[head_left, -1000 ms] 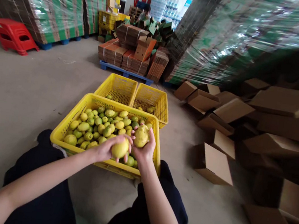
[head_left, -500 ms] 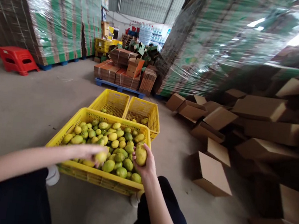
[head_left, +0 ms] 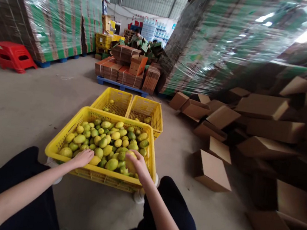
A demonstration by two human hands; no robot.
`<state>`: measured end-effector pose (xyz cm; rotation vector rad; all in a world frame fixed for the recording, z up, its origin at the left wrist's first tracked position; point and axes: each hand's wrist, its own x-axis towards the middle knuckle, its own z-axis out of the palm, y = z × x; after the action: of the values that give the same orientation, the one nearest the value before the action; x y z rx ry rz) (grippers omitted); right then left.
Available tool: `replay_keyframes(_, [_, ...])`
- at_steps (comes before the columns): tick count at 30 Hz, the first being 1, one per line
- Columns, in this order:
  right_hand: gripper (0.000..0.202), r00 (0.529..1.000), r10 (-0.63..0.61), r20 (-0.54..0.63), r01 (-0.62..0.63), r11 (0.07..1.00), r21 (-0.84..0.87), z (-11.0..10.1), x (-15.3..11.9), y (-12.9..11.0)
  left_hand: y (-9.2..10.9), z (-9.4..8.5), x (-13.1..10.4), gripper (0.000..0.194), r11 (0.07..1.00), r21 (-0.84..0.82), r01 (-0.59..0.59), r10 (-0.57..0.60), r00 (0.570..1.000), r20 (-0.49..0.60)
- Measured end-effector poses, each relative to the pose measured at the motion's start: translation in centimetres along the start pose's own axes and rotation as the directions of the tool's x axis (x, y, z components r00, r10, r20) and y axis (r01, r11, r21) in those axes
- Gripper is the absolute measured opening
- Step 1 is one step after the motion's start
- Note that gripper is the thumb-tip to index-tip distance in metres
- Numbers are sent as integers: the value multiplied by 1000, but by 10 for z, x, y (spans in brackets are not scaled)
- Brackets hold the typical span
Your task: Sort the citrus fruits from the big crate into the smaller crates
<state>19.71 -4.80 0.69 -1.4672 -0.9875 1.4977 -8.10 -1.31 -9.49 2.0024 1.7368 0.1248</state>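
A yellow crate (head_left: 54, 147) in front of me is filled with yellow and green lemons (head_left: 116, 135). My right hand (head_left: 140, 165) is closed around a large yellow lemon (head_left: 131, 161), over the crate's front right part. My left hand (head_left: 83, 158) lies low over the lemons at the front left, fingers stretched and slightly bent, their tips touching or close to a yellow lemon (head_left: 95, 160). Nothing shows in that hand, though its underside is hidden. Just behind stand two more yellow crates, the left one (head_left: 99, 99) and the right one (head_left: 159, 121), each with a few lemons at the bottom.
Open cardboard boxes (head_left: 215, 171) lie heaped on the right. A blue pallet (head_left: 122, 86) with bundled flat cartons (head_left: 125, 55) stands farther back, a person (head_left: 136, 35) behind it. Wrapped stacks (head_left: 62, 10) rise on both sides. A red stool (head_left: 14, 55) is at left.
My left hand has let go of a lemon and moved left, down to the pile. Another lemon shows in the back left crate. My right hand has shifted left and turned over its lemon.
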Motion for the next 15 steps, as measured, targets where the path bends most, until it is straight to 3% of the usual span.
replay_keyframes(2, [32,995,-59,80,82,944,-320,1,0,10,-8,9,-5,28,999,29,23,-24,999,40])
replay_keyframes(4, [25,963,13,270,130,854,-504,2,-1,19,-11,12,-5,33,998,45,51,-53,997,56])
replay_keyframes(5, [22,924,85,373,144,826,-545,4,-2,23,-11,12,-4,34,997,57,59,-63,996,59])
replay_keyframes(8, [31,793,358,494,-22,826,-563,12,-9,37,-8,13,-3,37,993,85,86,-91,994,59])
replay_keyframes(10, [40,759,461,460,-186,830,-525,17,-13,45,-7,13,-3,38,990,93,103,-109,993,55])
replay_keyframes(11, [44,761,484,431,-246,831,-499,19,-14,46,-7,14,-3,38,990,93,110,-115,992,53])
replay_keyframes(13, [45,812,462,356,-292,850,-438,17,-11,39,-8,14,-3,39,989,89,118,-122,991,49])
replay_keyframes(15, [41,875,413,252,-314,881,-354,7,5,14,-8,14,-3,39,990,81,119,-123,991,49])
